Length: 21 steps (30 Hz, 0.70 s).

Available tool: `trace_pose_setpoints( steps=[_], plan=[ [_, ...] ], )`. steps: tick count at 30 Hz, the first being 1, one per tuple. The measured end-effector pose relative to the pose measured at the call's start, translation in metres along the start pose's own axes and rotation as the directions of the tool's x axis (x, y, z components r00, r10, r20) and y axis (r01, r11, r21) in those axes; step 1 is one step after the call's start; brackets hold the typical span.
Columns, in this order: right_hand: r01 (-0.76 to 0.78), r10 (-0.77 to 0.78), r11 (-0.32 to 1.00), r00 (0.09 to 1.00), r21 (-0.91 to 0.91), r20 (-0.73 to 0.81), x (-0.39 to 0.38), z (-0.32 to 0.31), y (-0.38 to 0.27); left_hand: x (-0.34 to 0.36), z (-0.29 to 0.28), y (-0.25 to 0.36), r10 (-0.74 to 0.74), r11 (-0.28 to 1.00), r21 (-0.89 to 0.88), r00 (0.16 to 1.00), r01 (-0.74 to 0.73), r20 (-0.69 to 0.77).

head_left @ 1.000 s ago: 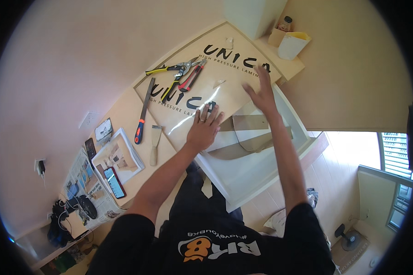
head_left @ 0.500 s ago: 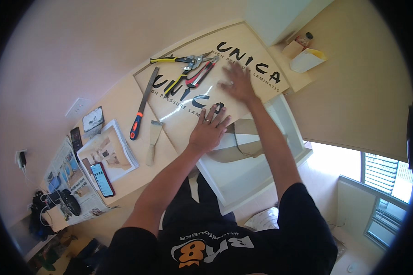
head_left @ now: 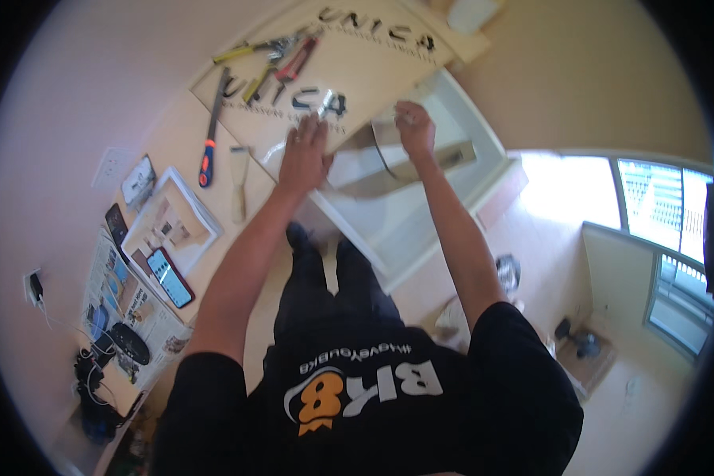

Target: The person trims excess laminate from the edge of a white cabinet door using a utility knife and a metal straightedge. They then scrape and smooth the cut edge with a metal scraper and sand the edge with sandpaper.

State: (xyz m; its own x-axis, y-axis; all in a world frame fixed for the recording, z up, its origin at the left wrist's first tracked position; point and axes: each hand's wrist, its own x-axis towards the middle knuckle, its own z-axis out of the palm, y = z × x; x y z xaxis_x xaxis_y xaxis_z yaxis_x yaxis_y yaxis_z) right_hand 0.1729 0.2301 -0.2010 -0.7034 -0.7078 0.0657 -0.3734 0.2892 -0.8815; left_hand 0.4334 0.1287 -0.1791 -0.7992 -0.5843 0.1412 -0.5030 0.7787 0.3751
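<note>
Board lies on the counter w/ pliers on its far-left part, saw just left of it, scraper near the saw, phone on a tray edge further left, both hands at the board's near edge.

Home interior under fit-out or repair. Beige worktop carries hand tools: pliers, orange-handled saw, putty knife. Just beside the worktop, an open white cabinet box. Well apart from it, tiled floor and a bright window.
</note>
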Motion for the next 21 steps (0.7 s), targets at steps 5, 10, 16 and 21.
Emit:
trace_pose_setpoints(
  steps=[5, 10, 16, 21],
  plan=[
    [-0.045, 0.164, 0.813, 0.974, 0.581, -0.154, -0.098, -0.153, 0.023, 0.034, 0.021, 0.013, 0.047, 0.97, 0.237, 0.998, -0.058, 0.049],
    [-0.399, 0.573, 0.801, 0.727, 0.447, -0.378, -0.237, -0.3, 0.109, 0.101, 0.047, 0.034, 0.112, 0.962, 0.246, 0.993, -0.119, 0.042],
    [-0.622, 0.465, 0.776, 0.676, -0.104, -0.571, -0.282, -0.32, 0.158, 0.119, 0.054, 0.044, 0.176, 0.961, 0.214, 0.984, -0.176, 0.019],
    [-0.286, 0.312, 0.949, 0.818, 0.13, -0.484, -0.222, -0.224, 0.102, 0.045, 0.019, 0.016, 0.226, 0.947, 0.188, 0.956, -0.26, 0.187]
  ],
)
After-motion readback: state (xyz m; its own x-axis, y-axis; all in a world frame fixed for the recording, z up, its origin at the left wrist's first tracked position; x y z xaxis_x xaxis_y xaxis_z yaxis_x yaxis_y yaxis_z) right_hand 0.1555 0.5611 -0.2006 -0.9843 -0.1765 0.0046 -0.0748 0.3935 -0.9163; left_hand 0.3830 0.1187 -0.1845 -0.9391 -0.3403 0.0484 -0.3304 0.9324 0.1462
